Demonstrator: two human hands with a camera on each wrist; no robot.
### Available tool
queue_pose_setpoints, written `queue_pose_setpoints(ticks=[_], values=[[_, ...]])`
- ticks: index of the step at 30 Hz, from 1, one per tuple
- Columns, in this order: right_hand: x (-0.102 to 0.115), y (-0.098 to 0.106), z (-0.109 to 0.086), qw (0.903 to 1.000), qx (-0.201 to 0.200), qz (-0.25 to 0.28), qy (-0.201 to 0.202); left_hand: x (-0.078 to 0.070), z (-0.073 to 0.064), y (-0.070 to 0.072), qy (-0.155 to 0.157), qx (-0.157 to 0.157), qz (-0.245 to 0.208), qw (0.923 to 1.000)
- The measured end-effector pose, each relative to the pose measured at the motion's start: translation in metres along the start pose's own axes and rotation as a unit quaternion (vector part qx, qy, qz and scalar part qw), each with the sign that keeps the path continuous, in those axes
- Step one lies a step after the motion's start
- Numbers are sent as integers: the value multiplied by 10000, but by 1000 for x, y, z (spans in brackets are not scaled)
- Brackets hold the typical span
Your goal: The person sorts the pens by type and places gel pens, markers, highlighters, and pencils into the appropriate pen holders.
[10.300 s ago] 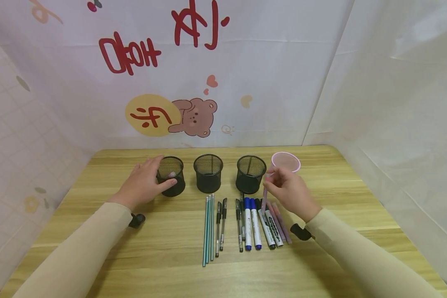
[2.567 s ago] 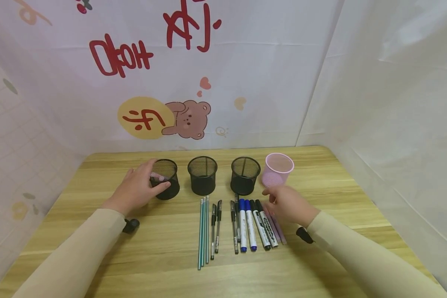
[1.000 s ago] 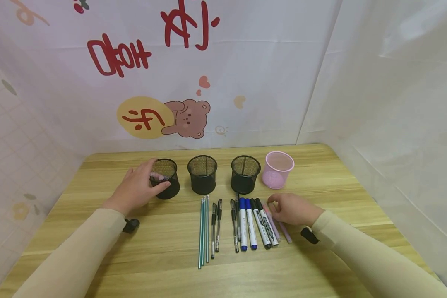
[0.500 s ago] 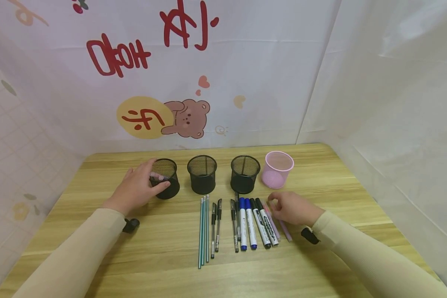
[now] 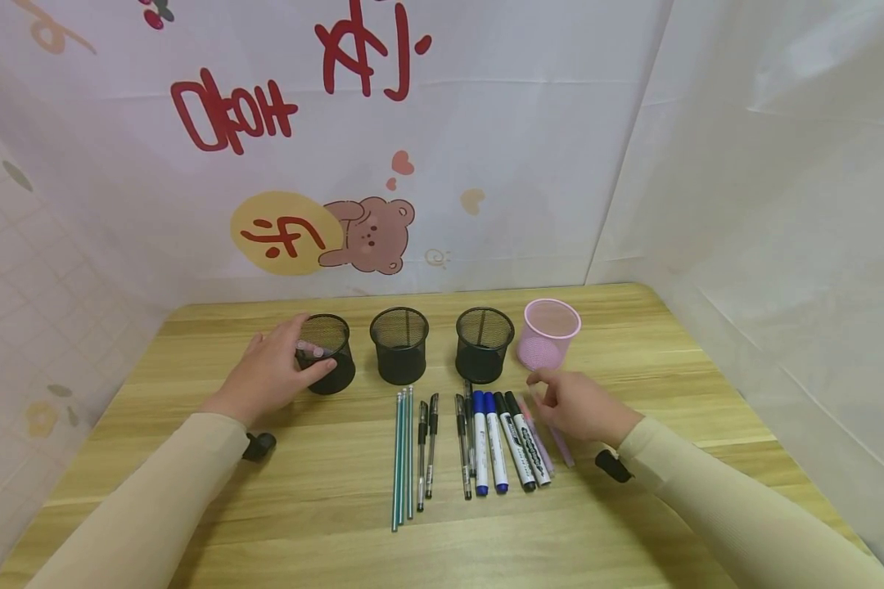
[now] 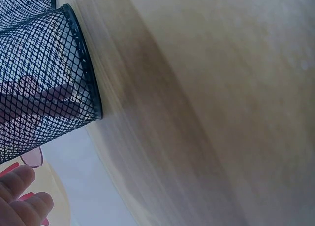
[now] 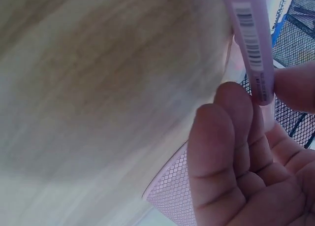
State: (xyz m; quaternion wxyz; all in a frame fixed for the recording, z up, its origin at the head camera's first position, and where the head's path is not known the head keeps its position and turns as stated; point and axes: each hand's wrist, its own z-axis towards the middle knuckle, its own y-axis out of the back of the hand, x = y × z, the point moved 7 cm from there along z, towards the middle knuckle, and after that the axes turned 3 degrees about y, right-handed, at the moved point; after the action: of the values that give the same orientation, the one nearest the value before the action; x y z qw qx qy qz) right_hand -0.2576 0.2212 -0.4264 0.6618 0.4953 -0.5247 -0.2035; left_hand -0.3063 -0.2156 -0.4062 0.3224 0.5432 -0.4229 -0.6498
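My left hand grips the leftmost black mesh pen holder, thumb on the front and fingers behind the rim. Pink pens show through its mesh in the left wrist view. My right hand pinches a pink pen with a barcode between thumb and fingertips. That pen's lower end points down toward the table, and the hand hides its middle in the head view. Another pink pen lies left of it, against the black-capped markers.
Two more black mesh holders and a pink one stand in a row at the back. In front lie teal pencils, black gel pens and blue-capped markers. Sheets with printed figures wall the table.
Ten seconds ago two pink pens lay on the table and one was pinched; now one lies there. The left holder shows more pink pens. Lately my right hand rises slightly with its pen.
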Motion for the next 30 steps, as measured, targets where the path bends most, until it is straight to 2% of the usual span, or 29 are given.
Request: queue_pose_setpoints(ticks=[8,18,30], values=[[7,8,1,9996,-253,109,-55,-1,0,0,16,-14,-18,10000],[22,20,3,9967,-671,293,352,-1,-2,2,70,16,-7,10000],[38,24,7,9881,-1130,815,650,-2,-2,2,51,46,-21,10000]])
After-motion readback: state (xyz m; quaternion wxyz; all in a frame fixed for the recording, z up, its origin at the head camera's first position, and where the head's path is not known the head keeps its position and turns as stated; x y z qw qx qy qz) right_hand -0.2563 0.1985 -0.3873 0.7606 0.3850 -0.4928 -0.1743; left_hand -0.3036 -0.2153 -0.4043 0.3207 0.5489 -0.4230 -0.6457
